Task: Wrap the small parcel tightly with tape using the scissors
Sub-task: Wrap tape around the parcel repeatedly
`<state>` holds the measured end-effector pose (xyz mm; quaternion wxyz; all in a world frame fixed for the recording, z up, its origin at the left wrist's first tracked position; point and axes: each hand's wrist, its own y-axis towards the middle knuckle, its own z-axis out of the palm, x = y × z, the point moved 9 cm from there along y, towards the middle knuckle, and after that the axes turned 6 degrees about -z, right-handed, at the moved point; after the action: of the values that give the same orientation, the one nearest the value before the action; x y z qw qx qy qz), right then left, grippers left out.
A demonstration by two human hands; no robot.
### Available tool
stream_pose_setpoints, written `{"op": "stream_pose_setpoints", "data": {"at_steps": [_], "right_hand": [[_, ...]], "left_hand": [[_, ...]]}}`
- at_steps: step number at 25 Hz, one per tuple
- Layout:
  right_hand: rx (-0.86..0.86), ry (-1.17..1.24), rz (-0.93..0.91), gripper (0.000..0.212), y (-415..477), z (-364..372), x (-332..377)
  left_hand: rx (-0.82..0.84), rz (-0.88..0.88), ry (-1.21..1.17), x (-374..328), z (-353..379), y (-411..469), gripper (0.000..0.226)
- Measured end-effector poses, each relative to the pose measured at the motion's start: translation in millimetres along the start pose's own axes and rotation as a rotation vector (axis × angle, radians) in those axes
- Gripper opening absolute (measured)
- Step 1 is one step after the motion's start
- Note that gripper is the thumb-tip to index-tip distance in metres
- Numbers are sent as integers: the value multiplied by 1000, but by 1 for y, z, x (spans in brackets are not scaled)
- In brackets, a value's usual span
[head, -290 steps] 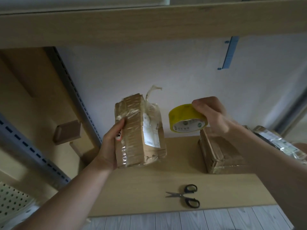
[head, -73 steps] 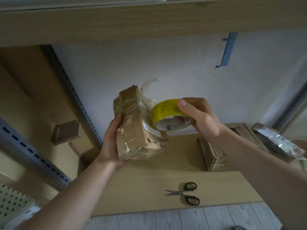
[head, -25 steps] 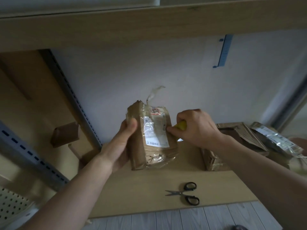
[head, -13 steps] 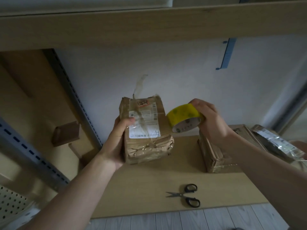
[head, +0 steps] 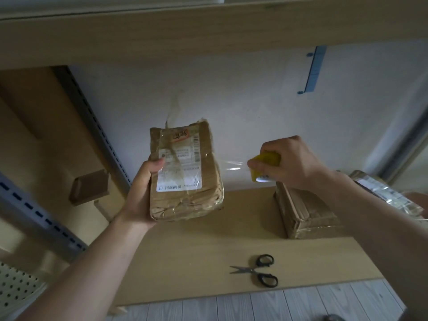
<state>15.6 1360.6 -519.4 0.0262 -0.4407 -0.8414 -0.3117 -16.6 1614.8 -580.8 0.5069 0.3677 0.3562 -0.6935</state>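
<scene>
My left hand [head: 141, 193] grips the small brown parcel [head: 185, 177] by its left edge and holds it up above the wooden shelf [head: 208, 262], its white label facing me. To its right, my right hand [head: 287, 163] grips the yellow tape roll [head: 266, 162], mostly hidden under the fingers. A clear strip of tape [head: 231, 165] stretches from the roll to the parcel's right side. A loose tape tail sticks up from the parcel's top. Black-handled scissors [head: 259, 271] lie on the shelf near its front edge, untouched.
A second brown parcel [head: 303, 212] lies on the shelf at the right, with a shiny wrapped packet [head: 384, 195] behind it. A slotted metal upright [head: 92, 126] runs along the left. A shelf board hangs overhead. Grey floorboards show below the shelf edge.
My right hand has pulled the roll away to the right, drawing out a strip of clear tape. The parcel has stayed in my left hand, label toward me.
</scene>
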Motion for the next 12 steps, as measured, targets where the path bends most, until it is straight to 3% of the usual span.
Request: {"op": "stream_pose_setpoints", "data": {"at_steps": [2, 5, 9, 12], "right_hand": [[25, -41, 7, 64, 0, 1, -2], [-1, -12, 80, 57, -5, 0, 0], [42, -7, 94, 49, -5, 16, 14], [33, 32, 91, 51, -2, 24, 22]], "left_hand": [[-14, 5, 26, 0, -6, 2, 51], [10, 16, 19, 1, -6, 1, 64], [-11, 53, -65, 8, 3, 0, 36], [-19, 37, -175, 19, 8, 1, 52]]}}
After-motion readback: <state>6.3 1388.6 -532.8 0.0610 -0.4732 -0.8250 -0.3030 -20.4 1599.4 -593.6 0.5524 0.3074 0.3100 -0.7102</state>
